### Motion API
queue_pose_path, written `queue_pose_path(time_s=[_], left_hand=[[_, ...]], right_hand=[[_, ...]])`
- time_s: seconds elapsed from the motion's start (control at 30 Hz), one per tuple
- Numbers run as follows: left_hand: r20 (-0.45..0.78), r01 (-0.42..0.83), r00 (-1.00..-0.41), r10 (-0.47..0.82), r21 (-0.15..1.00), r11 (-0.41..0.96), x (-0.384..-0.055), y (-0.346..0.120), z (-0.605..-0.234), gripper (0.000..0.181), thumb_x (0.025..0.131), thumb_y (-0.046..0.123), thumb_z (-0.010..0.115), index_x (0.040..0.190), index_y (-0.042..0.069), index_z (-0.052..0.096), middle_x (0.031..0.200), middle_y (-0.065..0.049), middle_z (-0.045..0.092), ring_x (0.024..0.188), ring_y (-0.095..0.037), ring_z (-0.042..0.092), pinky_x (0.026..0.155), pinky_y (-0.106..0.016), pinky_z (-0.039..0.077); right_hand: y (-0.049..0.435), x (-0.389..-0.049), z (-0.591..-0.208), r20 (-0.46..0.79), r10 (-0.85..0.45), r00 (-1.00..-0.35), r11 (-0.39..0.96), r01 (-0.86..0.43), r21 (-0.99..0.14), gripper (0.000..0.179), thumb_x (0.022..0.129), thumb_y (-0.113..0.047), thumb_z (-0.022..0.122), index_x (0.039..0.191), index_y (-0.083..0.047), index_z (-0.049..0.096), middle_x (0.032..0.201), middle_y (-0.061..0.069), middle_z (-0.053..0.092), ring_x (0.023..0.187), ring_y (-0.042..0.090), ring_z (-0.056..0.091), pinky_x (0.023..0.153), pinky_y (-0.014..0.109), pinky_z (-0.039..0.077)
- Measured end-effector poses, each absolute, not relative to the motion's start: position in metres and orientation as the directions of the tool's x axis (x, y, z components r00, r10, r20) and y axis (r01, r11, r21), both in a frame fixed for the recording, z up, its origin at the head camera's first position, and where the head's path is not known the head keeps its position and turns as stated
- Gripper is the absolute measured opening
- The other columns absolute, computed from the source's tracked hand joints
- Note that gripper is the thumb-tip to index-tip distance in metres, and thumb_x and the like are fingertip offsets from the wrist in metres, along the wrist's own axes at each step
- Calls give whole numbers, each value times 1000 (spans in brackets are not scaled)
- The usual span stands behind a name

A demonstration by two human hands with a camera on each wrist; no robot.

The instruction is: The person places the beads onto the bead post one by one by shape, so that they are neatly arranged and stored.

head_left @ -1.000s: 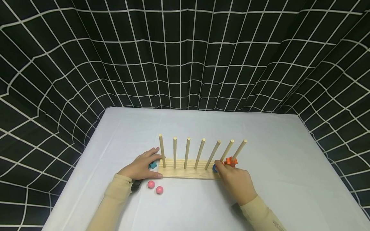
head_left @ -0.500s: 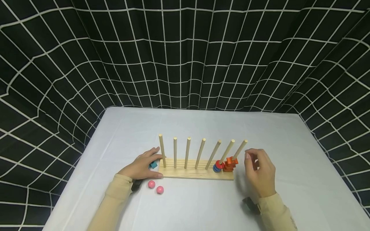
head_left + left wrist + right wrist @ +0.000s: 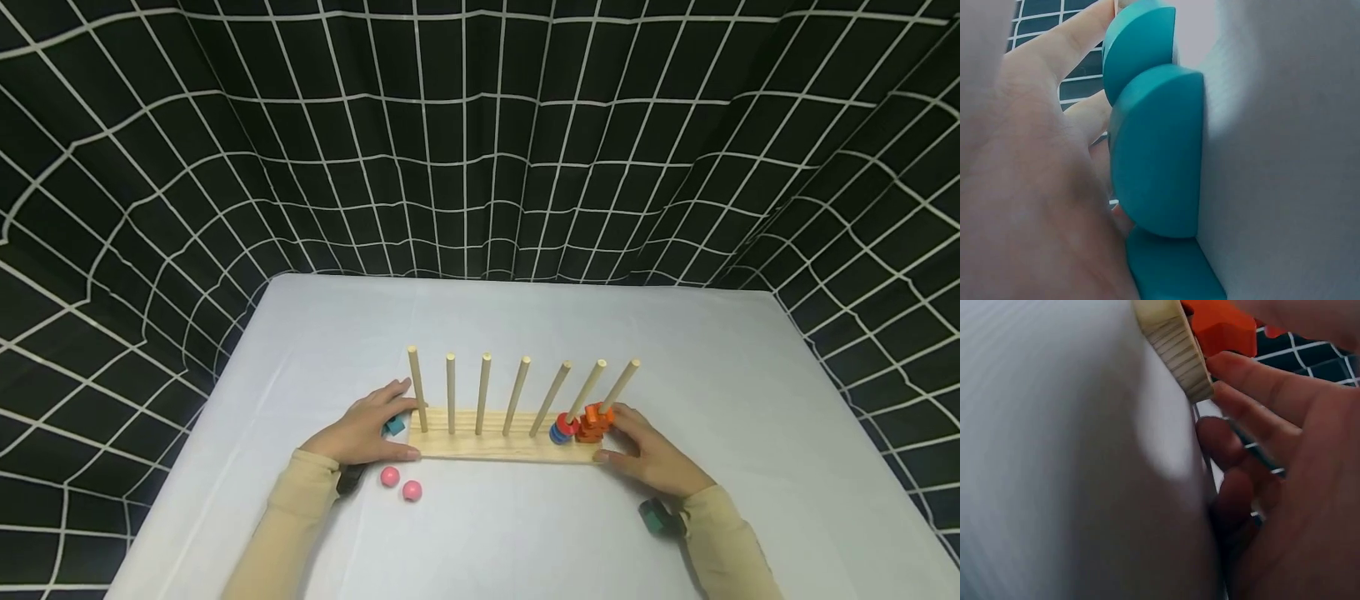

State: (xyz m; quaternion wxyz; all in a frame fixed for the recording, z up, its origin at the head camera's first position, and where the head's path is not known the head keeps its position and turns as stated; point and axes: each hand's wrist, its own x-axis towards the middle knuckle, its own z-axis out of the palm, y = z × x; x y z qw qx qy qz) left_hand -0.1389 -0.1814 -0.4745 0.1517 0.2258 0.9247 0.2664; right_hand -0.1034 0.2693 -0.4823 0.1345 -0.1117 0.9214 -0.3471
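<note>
A wooden peg board (image 3: 480, 446) with several upright pegs lies across the table. My left hand (image 3: 363, 429) holds its left end, thumb at the front corner and fingers at the back. Teal half-round pieces (image 3: 1157, 150) lie beneath and beside that palm. At the right end, my right hand (image 3: 656, 454) grips the board, with the thumb at the front corner and fingers behind. Orange star-like blocks (image 3: 594, 423) are stacked on the rightmost peg. The peg beside it carries blue discs (image 3: 558, 433) and a red disc (image 3: 567, 424).
Two pink balls (image 3: 390, 477) (image 3: 412, 491) lie in front of the board's left end. A white cloth (image 3: 525, 533) covers the table, and a black curtain with white grid lines (image 3: 480, 167) hangs behind and at the sides.
My right hand let go of the red disc on the second peg from the right, swung out to the right, then came back to the board's right end. My left hand has stayed put.
</note>
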Motion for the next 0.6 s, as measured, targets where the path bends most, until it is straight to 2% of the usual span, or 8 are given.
queue_pose_path(time_s=[0.13, 0.33, 0.6], left_hand=[[-160, 336, -852, 498, 563, 755, -140, -183, -475, 74, 74, 60, 73, 136, 25, 52, 157, -9, 26, 143, -37, 22, 110, -61, 24], [-180, 323, -853, 490, 557, 766, -141, -183, -477, 75, 73, 63, 72, 136, 27, 51, 158, -6, 24, 144, -35, 21, 111, -60, 25], [-171, 331, -850, 498, 562, 758, -141, -184, -476, 73, 73, 61, 72, 135, 26, 52, 158, -8, 24, 144, -37, 21, 109, -63, 24]], right_hand=[[268, -105, -485, -183, -281, -942, 757, -101, -645, 84, 76, -56, 72, 143, -13, 44, 152, 22, 27, 140, 47, 20, 107, 68, 20], [269, -107, -487, -163, -283, -945, 753, -114, -648, 81, 73, -55, 75, 139, -15, 49, 150, 20, 33, 139, 45, 24, 107, 67, 23], [267, -108, -488, -175, -269, -947, 746, -90, -660, 80, 71, -54, 77, 137, -16, 51, 150, 19, 34, 139, 45, 25, 107, 67, 22]])
